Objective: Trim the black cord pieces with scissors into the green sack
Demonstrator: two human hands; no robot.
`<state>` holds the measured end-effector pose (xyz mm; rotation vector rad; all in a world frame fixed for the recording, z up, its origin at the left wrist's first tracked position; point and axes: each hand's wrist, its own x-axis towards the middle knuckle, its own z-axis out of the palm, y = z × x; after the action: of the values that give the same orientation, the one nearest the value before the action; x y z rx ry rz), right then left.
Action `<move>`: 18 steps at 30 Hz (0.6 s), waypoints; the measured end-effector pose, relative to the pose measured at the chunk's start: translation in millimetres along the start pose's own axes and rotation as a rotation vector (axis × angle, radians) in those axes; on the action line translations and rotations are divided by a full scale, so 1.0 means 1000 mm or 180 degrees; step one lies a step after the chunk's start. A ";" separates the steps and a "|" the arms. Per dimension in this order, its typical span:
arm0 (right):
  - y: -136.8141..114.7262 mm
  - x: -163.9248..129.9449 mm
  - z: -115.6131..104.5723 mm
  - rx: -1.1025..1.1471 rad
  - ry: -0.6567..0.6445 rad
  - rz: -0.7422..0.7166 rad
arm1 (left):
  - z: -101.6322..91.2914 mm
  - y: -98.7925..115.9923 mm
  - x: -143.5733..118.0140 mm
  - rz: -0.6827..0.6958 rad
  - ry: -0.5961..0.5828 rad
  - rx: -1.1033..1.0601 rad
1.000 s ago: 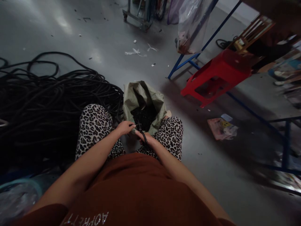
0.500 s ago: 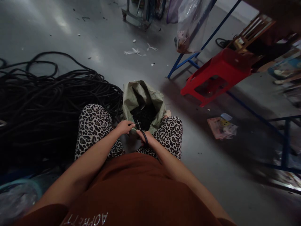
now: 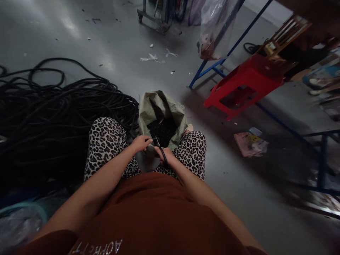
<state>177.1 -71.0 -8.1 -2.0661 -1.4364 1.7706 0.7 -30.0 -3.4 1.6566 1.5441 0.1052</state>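
Silvery characters mark the front of the brown shirt (image 3: 164,209), on the body side of the fingers. A, O, P and T can be made out; the complete word is not legible. Print on the flat packet (image 3: 247,144), on the floor well to the right of the fingers, is too small to read.

Left hand (image 3: 141,143): fingers bent, thumb and forefinger close together at the tips. Whether a small dark piece is gripped there cannot be told.

Right hand (image 3: 166,155): fingers closed around the black handle of the scissors (image 3: 162,154). The blades extend forward from these fingers, just beside the left fingertips; their opening is too small to judge.

Both forearms angle inward, so that the hands sit near each other between the patterned knees (image 3: 107,138). The open bag (image 3: 146,108) stands directly ahead of the fingers, with dark pieces (image 3: 165,129) inside. The black cable pile (image 3: 71,106) lies to their left.
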 end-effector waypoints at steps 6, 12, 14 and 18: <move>-0.001 0.000 -0.003 -0.0368 0.0076 -0.0132 | -0.002 0.001 0.001 -0.0068 -0.0046 -0.0046; 0.001 0.000 -0.002 -0.0389 0.0133 -0.0176 | -0.003 0.001 0.002 -0.0180 -0.0031 -0.0042; 0.002 0.001 -0.002 -0.0395 0.0159 -0.0181 | -0.002 0.001 0.003 -0.0192 -0.0009 -0.0047; 0.003 0.002 -0.003 -0.0347 0.0144 -0.0136 | -0.001 -0.001 0.004 -0.0233 0.0041 -0.0096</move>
<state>181.3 -69.4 -10.6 -2.0948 -1.5854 1.6542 0.1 -26.0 -5.1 1.5771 1.6033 0.0999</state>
